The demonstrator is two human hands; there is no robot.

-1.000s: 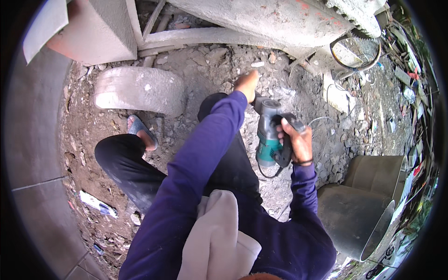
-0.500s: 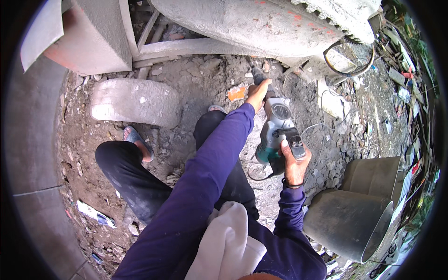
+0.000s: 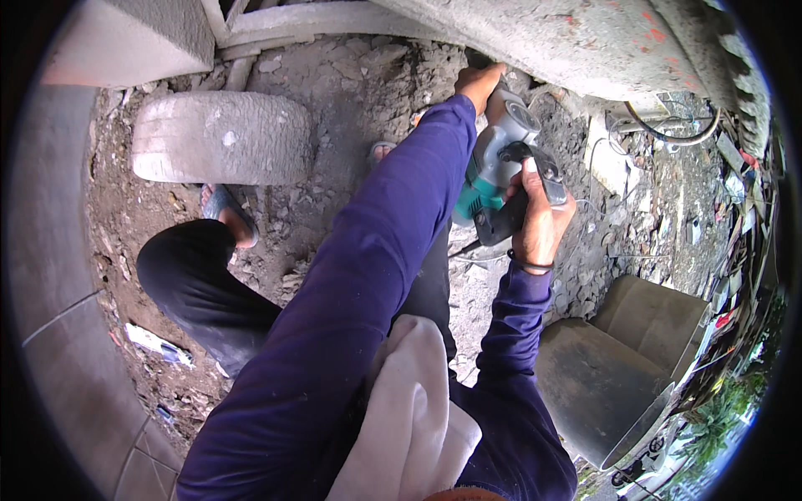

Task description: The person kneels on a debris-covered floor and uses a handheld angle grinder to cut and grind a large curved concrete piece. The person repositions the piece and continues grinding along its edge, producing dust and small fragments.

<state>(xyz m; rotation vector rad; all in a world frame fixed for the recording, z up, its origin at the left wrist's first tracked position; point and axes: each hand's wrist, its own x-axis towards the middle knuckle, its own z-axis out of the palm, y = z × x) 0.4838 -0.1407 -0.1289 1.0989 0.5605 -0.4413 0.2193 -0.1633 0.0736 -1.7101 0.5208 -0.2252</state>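
I hold a grey and green demolition hammer (image 3: 494, 159) over the rubble, its front end tilted away from me toward a cement-crusted drum with a toothed rim (image 3: 585, 50). My left hand (image 3: 479, 85) is closed around the front of the tool. My right hand (image 3: 541, 219) wraps the black rear handle, its thumb lying along the top. The bit is hidden beyond my left hand and the drum's edge, so I cannot tell what it touches. A dark cord trails from the handle's lower end.
A cement-coated wheel (image 3: 221, 138) stands by my sandalled foot (image 3: 230, 213). Crusted frame bars (image 3: 326, 21) cross the far side. Two dark buckets (image 3: 597, 388) lie on their sides at the right. Broken chunks and debris cover the ground, with paving (image 3: 67, 250) along the left.
My hands and the hammer have moved farther away, and its front has gone in under the drum's edge. The bit's shaft, visible before, is now hidden. The whole view has shifted.
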